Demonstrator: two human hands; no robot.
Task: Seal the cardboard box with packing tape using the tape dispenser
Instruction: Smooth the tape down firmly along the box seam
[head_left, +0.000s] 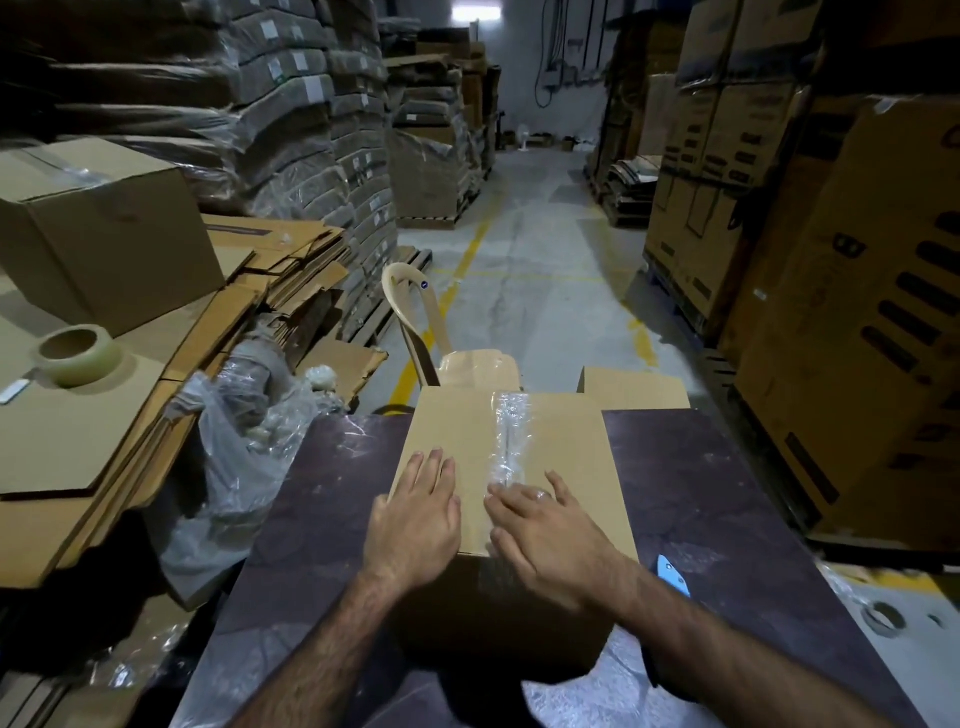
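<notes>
A closed cardboard box (447, 426) stands on a dark table (717, 493) in front of me. A crinkled strip of clear tape (511, 434) runs along its top seam, from the far edge toward me. My left hand (415, 514) lies flat on the box top left of the seam, fingers straight. My right hand (545, 535) presses flat on the near end of the tape at the box's front edge. A roll of clear tape (78, 356) sits on flattened cardboard far to the left. No tape dispenser shows.
A small blue tool (674, 576) lies on the table right of my right forearm. A beige plastic chair (441, 332) stands behind the box. Flattened cardboard (93, 431), crumpled plastic wrap (244, 441) and another box (104, 228) fill the left. Stacked cartons (852, 322) line the right aisle.
</notes>
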